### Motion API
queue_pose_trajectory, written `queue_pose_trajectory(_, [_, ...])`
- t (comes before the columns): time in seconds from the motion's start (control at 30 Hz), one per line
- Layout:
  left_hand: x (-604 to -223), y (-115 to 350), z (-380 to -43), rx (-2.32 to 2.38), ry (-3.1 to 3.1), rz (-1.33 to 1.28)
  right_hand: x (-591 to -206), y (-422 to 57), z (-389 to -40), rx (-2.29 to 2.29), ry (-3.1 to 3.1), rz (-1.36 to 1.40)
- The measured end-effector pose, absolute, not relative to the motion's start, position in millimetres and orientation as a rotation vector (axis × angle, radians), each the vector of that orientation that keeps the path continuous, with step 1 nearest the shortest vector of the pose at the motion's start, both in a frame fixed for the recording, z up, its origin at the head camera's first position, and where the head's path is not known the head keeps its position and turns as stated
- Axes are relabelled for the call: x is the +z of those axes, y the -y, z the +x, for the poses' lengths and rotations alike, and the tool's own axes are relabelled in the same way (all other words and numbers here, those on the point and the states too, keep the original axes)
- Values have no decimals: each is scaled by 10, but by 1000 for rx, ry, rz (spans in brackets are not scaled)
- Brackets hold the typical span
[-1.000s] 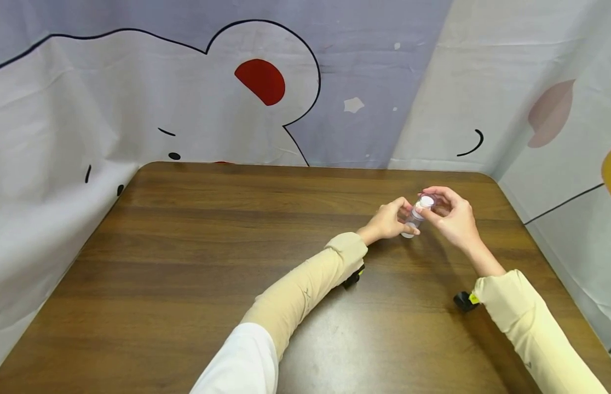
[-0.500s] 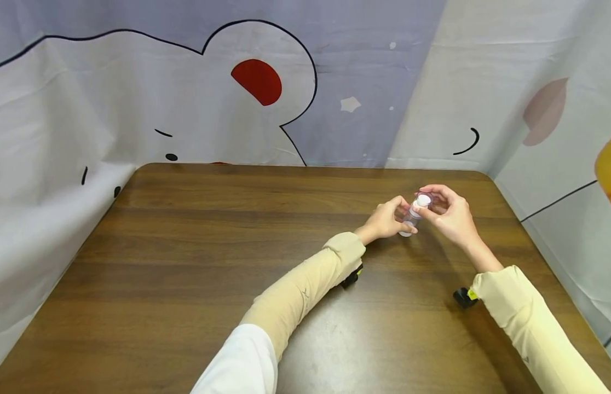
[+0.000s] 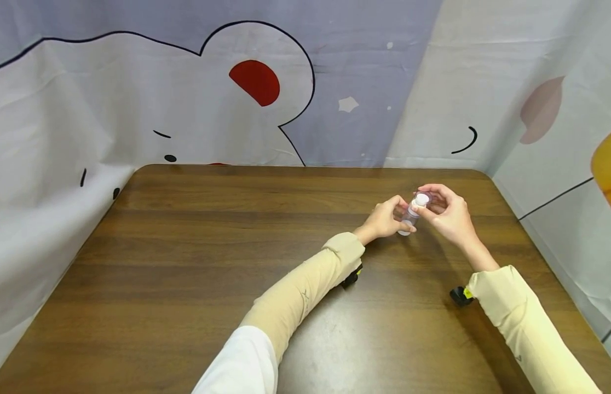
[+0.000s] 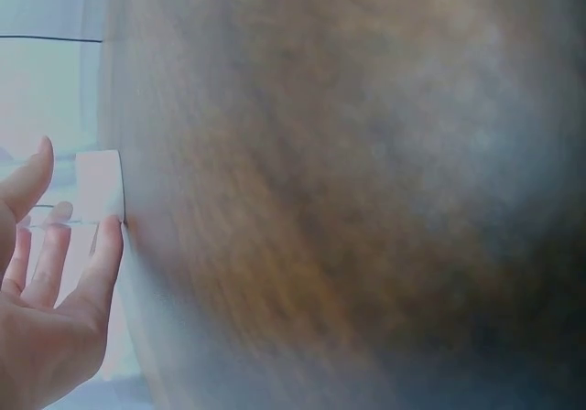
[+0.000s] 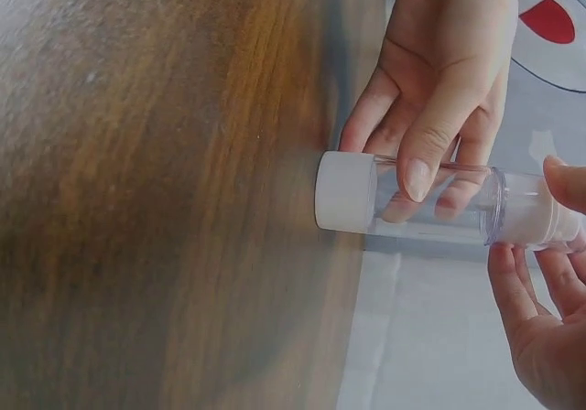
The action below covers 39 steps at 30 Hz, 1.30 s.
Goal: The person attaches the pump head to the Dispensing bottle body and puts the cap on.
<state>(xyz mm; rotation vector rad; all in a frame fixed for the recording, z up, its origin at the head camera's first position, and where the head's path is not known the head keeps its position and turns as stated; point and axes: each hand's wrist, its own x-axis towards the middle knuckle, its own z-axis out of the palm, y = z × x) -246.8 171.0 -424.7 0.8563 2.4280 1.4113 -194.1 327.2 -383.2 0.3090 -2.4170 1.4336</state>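
A clear cylindrical bottle (image 5: pixel 430 225) with a white base (image 5: pixel 345 191) stands upright on the wooden table toward the right back, its base right at the tabletop. My left hand (image 3: pixel 384 219) grips the lower body, thumb on one side and fingers on the other. Around the clear cap (image 5: pixel 526 210) over the white top, the thumb and fingers of my right hand (image 3: pixel 449 219) are curled. In the left wrist view, my left hand (image 4: pixel 59 309) shows at the left edge, fingers around the bottle, whose white base (image 4: pixel 101 183) is visible there.
The brown wooden table (image 3: pixel 187 262) reaches from the front to a printed cloth (image 3: pixel 355 82) behind it. More cloth (image 3: pixel 571 235) hangs along the right side. A small black camera (image 3: pixel 461 296) is beneath the right sleeve, and another (image 3: pixel 352 277) beneath the left.
The whole head view has shifted slightly, so everything appears a little further left. Both hands keep their grips on the bottle and its cap, with hardly any visible motion.
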Motion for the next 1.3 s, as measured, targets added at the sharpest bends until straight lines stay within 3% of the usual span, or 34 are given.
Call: queue_pose_trajectory(1.3, [-4222,-1743,-2428,1398,-2387,860,-3822,-3249,-1844,1388,2422,269])
